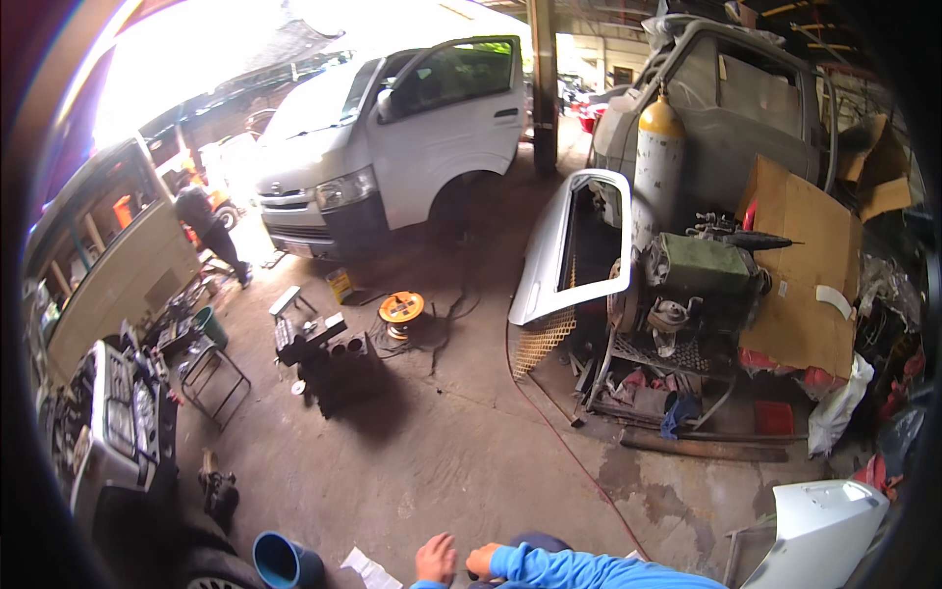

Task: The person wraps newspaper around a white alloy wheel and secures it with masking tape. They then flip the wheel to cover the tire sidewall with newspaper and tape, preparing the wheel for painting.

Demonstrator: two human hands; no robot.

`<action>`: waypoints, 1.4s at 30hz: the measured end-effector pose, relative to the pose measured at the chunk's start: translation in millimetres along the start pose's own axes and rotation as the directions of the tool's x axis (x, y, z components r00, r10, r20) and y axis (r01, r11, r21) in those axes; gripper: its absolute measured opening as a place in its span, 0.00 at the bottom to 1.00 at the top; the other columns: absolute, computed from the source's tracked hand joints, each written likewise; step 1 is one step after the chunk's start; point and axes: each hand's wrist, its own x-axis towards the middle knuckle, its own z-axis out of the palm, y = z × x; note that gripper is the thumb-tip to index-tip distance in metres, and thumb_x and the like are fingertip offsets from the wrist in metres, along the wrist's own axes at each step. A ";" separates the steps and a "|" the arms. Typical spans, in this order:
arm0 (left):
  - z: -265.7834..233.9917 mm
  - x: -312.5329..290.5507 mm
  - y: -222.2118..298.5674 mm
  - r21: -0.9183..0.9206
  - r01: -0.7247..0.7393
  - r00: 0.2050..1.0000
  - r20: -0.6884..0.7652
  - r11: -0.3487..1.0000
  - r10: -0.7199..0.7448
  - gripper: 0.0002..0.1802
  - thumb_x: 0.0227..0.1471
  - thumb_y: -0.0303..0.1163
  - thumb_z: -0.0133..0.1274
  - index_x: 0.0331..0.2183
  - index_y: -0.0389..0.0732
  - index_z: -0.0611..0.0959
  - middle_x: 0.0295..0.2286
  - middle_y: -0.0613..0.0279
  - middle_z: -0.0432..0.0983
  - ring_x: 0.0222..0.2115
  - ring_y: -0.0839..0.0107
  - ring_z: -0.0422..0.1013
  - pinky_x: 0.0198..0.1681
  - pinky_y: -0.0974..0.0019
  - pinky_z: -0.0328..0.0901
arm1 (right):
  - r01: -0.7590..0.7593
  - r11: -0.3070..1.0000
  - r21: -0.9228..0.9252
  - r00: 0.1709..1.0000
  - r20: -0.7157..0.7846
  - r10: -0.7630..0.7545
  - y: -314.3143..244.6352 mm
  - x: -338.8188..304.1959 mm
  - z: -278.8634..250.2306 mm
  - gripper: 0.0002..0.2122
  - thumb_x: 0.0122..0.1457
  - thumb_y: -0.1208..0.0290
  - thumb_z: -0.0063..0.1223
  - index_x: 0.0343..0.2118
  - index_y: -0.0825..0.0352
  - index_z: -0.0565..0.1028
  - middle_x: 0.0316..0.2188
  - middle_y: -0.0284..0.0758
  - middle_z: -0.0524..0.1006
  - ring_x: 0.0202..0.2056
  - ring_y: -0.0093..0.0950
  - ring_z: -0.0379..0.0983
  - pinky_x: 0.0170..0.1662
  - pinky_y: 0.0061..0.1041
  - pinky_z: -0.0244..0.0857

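Both hands are low at the bottom edge, close together in front of my body. My left hand (437,560) has its fingers loosely extended, with nothing visible in them. Just to its right, my right hand (481,560) comes out of a blue sleeve (579,567) with curled fingers; whatever they may hold is hidden. A dark-clothed knee (542,540) shows behind the right wrist. White paper (371,569) lies on the floor left of my hands, beside a blue bucket (306,564).
An engine block (334,378) and an orange cable reel (400,307) stand mid-floor. A red hose (569,427) crosses the floor at right. Beyond are a white van (432,137), a detached door (540,285), a gas cylinder (657,162) and a green-topped engine (699,263). A white panel (824,530) lies near right.
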 end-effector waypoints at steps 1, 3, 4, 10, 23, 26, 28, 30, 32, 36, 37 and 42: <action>12.8 39.2 -2.5 0.092 -0.128 0.990 0.067 0.988 0.122 0.19 0.52 0.37 0.43 0.44 0.40 0.76 0.47 0.55 0.70 0.48 0.58 0.66 0.49 0.60 0.60 | 0.049 0.986 0.161 0.998 -0.047 -0.042 16.5 -2.3 -38.0 0.16 0.42 0.66 0.59 0.36 0.64 0.77 0.37 0.43 0.77 0.40 0.42 0.74 0.42 0.37 0.68; 22.6 118.6 -17.8 0.226 -0.203 0.944 0.303 0.953 0.129 0.21 0.53 0.38 0.42 0.47 0.41 0.74 0.48 0.55 0.69 0.49 0.59 0.65 0.50 0.60 0.60 | 0.080 0.986 0.147 0.978 -0.202 -0.049 55.3 -8.2 -104.3 0.16 0.44 0.65 0.58 0.37 0.65 0.75 0.35 0.43 0.77 0.39 0.42 0.74 0.41 0.38 0.68; 23.9 155.3 -26.8 0.197 -0.238 0.929 0.333 0.951 0.163 0.21 0.54 0.38 0.41 0.48 0.41 0.73 0.48 0.56 0.69 0.49 0.59 0.65 0.50 0.59 0.60 | 0.074 0.978 0.195 0.977 -0.213 -0.031 77.4 -8.5 -132.8 0.17 0.44 0.64 0.58 0.37 0.65 0.75 0.34 0.44 0.77 0.39 0.42 0.74 0.41 0.38 0.68; 47.5 366.2 -120.3 0.139 -0.340 0.764 0.618 0.930 0.187 0.25 0.58 0.47 0.33 0.50 0.43 0.71 0.48 0.55 0.68 0.49 0.58 0.65 0.52 0.58 0.58 | -0.031 0.948 0.316 0.970 -0.221 0.105 221.5 29.8 -275.5 0.17 0.45 0.61 0.58 0.36 0.67 0.74 0.33 0.45 0.77 0.39 0.43 0.73 0.40 0.40 0.67; -4.7 618.2 -388.6 0.067 0.962 0.151 0.672 0.263 -0.725 0.39 0.55 0.62 0.29 0.54 0.41 0.66 0.51 0.56 0.67 0.49 0.56 0.66 0.50 0.48 0.57 | 0.641 0.519 0.565 0.575 -0.802 0.163 454.3 209.8 -603.6 0.12 0.51 0.64 0.60 0.27 0.67 0.71 0.15 0.28 0.68 0.20 0.15 0.60 0.24 0.22 0.58; 19.8 777.5 -361.2 -0.396 0.904 0.412 0.709 0.161 -0.572 0.46 0.50 0.69 0.28 0.53 0.39 0.68 0.50 0.55 0.67 0.49 0.55 0.65 0.51 0.51 0.57 | 0.551 0.502 0.666 0.699 -0.698 0.159 515.5 287.0 -644.8 0.12 0.51 0.63 0.60 0.27 0.66 0.72 0.16 0.29 0.70 0.22 0.17 0.66 0.26 0.22 0.61; 34.5 898.1 -328.1 -0.679 0.734 0.636 0.679 0.014 -0.367 0.46 0.48 0.71 0.29 0.51 0.41 0.69 0.46 0.56 0.69 0.49 0.55 0.63 0.52 0.54 0.57 | 0.425 0.583 0.692 0.718 -0.650 0.248 553.1 332.7 -660.8 0.15 0.48 0.59 0.60 0.29 0.66 0.73 0.21 0.36 0.75 0.26 0.28 0.72 0.30 0.28 0.65; 52.6 1012.4 -282.8 -0.807 0.563 0.783 0.590 -0.180 -0.196 0.48 0.46 0.73 0.29 0.53 0.43 0.68 0.51 0.55 0.65 0.49 0.57 0.63 0.52 0.52 0.56 | 0.129 0.743 0.656 0.762 -0.545 0.349 598.8 361.9 -673.9 0.16 0.45 0.60 0.59 0.33 0.65 0.74 0.29 0.45 0.77 0.33 0.44 0.74 0.37 0.39 0.67; 58.4 1112.6 -243.0 -0.829 0.522 0.831 0.548 -0.201 -0.098 0.49 0.45 0.74 0.28 0.55 0.46 0.66 0.52 0.55 0.64 0.50 0.56 0.62 0.51 0.50 0.57 | 0.034 0.759 0.650 0.690 -0.565 0.453 646.3 375.2 -687.9 0.13 0.42 0.68 0.56 0.34 0.64 0.75 0.30 0.46 0.77 0.35 0.45 0.74 0.39 0.41 0.67; 72.9 1274.3 -198.8 -0.810 0.483 0.872 0.480 -0.334 0.097 0.45 0.48 0.70 0.32 0.52 0.42 0.69 0.46 0.53 0.71 0.45 0.52 0.68 0.48 0.48 0.61 | -0.171 0.642 0.747 0.570 -0.457 0.683 758.8 366.1 -735.4 0.11 0.42 0.70 0.55 0.31 0.65 0.76 0.29 0.47 0.77 0.34 0.46 0.74 0.39 0.42 0.68; 79.9 1304.9 -196.2 -0.832 0.475 0.879 0.466 -0.287 0.101 0.44 0.49 0.68 0.33 0.51 0.40 0.69 0.46 0.52 0.71 0.45 0.53 0.68 0.49 0.51 0.61 | -0.311 0.654 0.689 0.628 -0.368 0.686 791.7 356.7 -751.0 0.11 0.43 0.70 0.55 0.32 0.64 0.78 0.31 0.45 0.77 0.34 0.44 0.75 0.38 0.41 0.68; 143.2 1429.1 -198.1 -0.578 0.243 0.743 0.627 0.779 0.233 0.30 0.48 0.43 0.53 0.50 0.35 0.71 0.47 0.53 0.69 0.49 0.62 0.65 0.53 0.61 0.58 | -0.561 0.675 0.479 0.746 -0.062 0.663 929.1 311.3 -863.2 0.14 0.45 0.71 0.56 0.38 0.63 0.78 0.39 0.42 0.77 0.42 0.38 0.74 0.43 0.36 0.68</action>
